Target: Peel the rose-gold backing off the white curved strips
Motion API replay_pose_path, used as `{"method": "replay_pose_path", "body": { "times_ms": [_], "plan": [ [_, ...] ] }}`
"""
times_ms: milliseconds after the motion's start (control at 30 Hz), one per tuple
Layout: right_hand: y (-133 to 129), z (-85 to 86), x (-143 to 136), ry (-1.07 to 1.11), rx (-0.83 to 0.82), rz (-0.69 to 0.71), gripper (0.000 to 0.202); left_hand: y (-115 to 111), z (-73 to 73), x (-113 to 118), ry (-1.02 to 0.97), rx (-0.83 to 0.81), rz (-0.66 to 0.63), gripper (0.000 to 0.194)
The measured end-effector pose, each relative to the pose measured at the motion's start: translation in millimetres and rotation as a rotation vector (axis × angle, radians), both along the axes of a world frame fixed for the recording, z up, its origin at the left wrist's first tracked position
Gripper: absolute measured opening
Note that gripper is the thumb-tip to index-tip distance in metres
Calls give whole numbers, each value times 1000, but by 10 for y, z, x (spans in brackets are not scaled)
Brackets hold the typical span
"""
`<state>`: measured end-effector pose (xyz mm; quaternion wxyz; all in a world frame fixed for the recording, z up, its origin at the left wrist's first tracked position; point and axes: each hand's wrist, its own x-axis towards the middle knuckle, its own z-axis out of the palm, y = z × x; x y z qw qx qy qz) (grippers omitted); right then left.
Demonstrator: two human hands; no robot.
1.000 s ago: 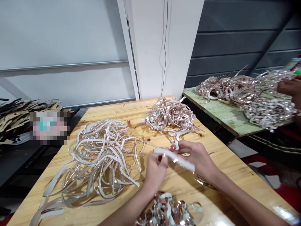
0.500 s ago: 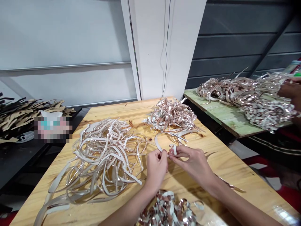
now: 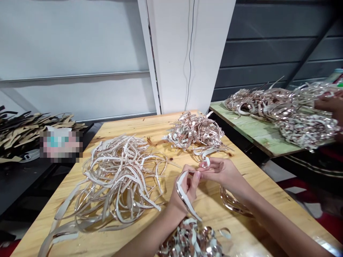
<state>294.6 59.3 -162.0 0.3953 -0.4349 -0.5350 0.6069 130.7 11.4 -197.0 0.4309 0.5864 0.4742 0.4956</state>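
Note:
My left hand pinches a pale, shiny-edged strip, which drapes over its back and hangs toward the table's near side. Touching it on the right, my right hand has its fingers closed on the strip's other part, with a small white curl at the fingertips. A copper-coloured loop hangs beneath my right wrist. Below both hands is a heap of short curled pieces. Left of them spreads a tangle of long pale strips.
On the wooden table, a shiny copper pile sits at the back. A green table at the right bears more strips, with another person's hand there. Dark and brown strips are heaped at the left.
The strip has swung from beyond my left hand to drape over it toward me. My right hand has risen slightly and shifted right, and the copper loop now hangs under its wrist.

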Motion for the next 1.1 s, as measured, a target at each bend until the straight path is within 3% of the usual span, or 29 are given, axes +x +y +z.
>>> {"method": "replay_pose_path", "body": {
  "times_ms": [367, 500, 667, 833, 967, 1100],
  "plan": [
    [-16, -14, -37, -90, -5, 57, 31, 26, -74, -4, 125, 168, 86, 21],
    [-18, -7, -27, -83, 14, 79, 35, 21, -43, -22, 233, 224, 166, 23],
    [-20, 3, -22, -63, 11, 82, 40, 14, -43, -38, 282, 338, 134, 23],
    [-14, -29, -29, -68, 114, 158, 35, 23, -43, -7, 179, 224, 217, 22],
    [-44, -45, -48, -125, 222, 130, 29, 23, -25, -13, 171, 39, 212, 23],
    [-91, -27, -74, -195, 326, 83, 23, 20, 6, -34, 182, -11, 227, 20]
  ]
}}
